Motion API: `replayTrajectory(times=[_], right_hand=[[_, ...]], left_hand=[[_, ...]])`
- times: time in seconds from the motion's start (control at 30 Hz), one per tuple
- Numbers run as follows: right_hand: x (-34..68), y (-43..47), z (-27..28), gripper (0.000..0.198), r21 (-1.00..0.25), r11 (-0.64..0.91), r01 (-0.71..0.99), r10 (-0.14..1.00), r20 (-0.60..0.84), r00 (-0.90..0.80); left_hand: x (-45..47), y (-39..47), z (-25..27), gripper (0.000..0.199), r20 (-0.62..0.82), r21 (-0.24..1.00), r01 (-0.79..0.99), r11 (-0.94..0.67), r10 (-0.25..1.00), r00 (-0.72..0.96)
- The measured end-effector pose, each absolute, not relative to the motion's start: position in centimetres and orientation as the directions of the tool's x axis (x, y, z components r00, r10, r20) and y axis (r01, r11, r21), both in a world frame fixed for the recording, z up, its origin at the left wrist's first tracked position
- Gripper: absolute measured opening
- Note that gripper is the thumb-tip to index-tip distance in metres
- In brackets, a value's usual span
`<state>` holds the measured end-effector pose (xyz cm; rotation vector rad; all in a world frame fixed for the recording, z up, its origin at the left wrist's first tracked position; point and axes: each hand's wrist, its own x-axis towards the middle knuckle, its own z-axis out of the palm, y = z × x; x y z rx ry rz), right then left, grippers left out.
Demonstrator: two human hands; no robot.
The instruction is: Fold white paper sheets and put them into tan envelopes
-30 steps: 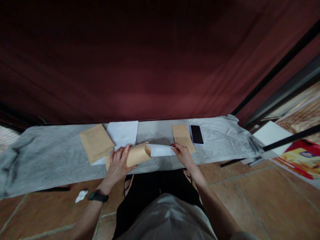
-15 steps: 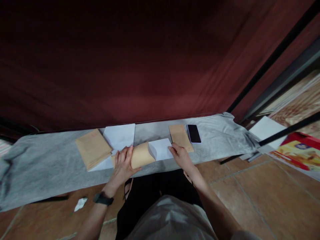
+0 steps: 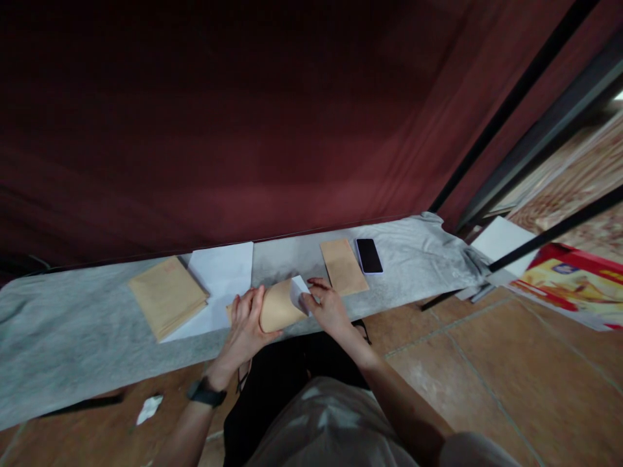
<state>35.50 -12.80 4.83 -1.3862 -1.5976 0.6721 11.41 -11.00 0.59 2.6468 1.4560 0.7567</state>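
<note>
A brown paper envelope point(image 3: 281, 307) lies bowed on the grey cloth in front of me, its open end facing right. My left hand point(image 3: 246, 319) grips its left part, thumb along the near edge and fingers over the top. From the open end sticks out a short piece of folded white paper point(image 3: 299, 292). My right hand point(image 3: 327, 307) pinches this paper between thumb and fingers, close to the envelope's mouth. How far the paper reaches inside is hidden.
At left, a stack of brown envelopes point(image 3: 168, 295) overlaps white sheets point(image 3: 224, 269). Another brown envelope point(image 3: 344, 266) and a phone point(image 3: 369, 256) lie to the right. The grey cloth point(image 3: 82, 324) covers a narrow bench; a red-and-yellow box point(image 3: 574, 285) stands beyond its right end.
My right hand has moved left, and the white paper has slid deeper into the envelope, so less of it shows. My left hand keeps its hold. The view has shifted slightly.
</note>
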Motion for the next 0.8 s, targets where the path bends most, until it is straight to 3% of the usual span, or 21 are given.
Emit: replayTrajectory(times=[0.2,0.37,0.6,0.8], right_hand=[[34.4,-12.7,4.7,0.022,-0.878,0.068,0.474,0.991,0.115,0.07],[34.6,-12.9,4.6,0.022,-0.866,0.06,0.497,0.99,0.114,0.079],[34.8,-13.3,4.5,0.005,-0.878,0.018,0.479,0.969,0.133,0.208],[35.0,-13.2,3.7,0.03,-0.942,0.024,0.335,0.946,0.13,0.296]], left_hand=[[12.5,-11.0,1.2,0.126,0.401,0.259,0.775,-0.576,0.794,0.456],[12.5,-10.8,1.1,0.121,0.412,0.245,0.769,-0.59,0.781,0.468],[12.6,-10.6,1.0,0.116,0.431,0.227,0.768,-0.599,0.769,0.472],[12.8,-10.5,1.7,0.108,0.433,0.177,0.764,-0.621,0.746,0.506]])
